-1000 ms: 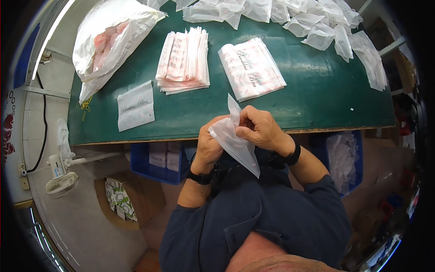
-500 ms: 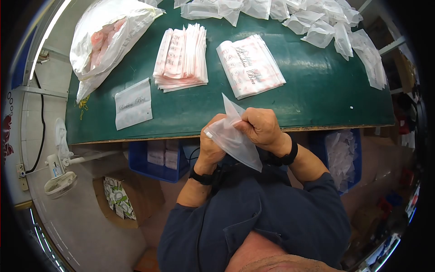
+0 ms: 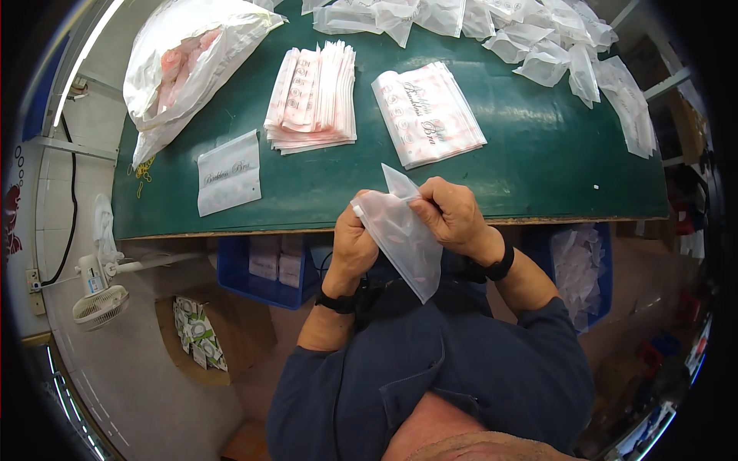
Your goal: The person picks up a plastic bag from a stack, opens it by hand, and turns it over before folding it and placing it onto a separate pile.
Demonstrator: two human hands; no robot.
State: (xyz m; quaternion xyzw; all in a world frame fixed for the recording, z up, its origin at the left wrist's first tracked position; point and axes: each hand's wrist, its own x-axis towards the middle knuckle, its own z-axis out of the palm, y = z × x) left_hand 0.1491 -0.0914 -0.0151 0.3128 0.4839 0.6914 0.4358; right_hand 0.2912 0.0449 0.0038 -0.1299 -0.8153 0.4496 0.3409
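Observation:
A frosted plastic bag (image 3: 403, 240) is held between both hands in front of my chest, below the table's front edge. My left hand (image 3: 356, 240) grips its left upper edge, near a small white slider. With bent fingers, my right hand (image 3: 452, 215) pinches the bag's upper right part, where a pointed corner sticks up. Beyond the hands lie a stack of printed bags (image 3: 429, 114) and a thicker pink and white stack (image 3: 311, 96). One flat printed bag (image 3: 230, 174) rests nearer the left front edge.
The green table (image 3: 538, 173) carries a large white sack (image 3: 192, 69) at back left and many frosted bags (image 3: 538, 46) at back right. Below are a blue bin (image 3: 265, 269), another blue bin (image 3: 607, 269), a cardboard box (image 3: 250, 330) and a fan (image 3: 100, 306).
The frosted bag has turned and spread wider between the hands, its lower corner hanging more steeply. My right hand has shifted slightly right and down.

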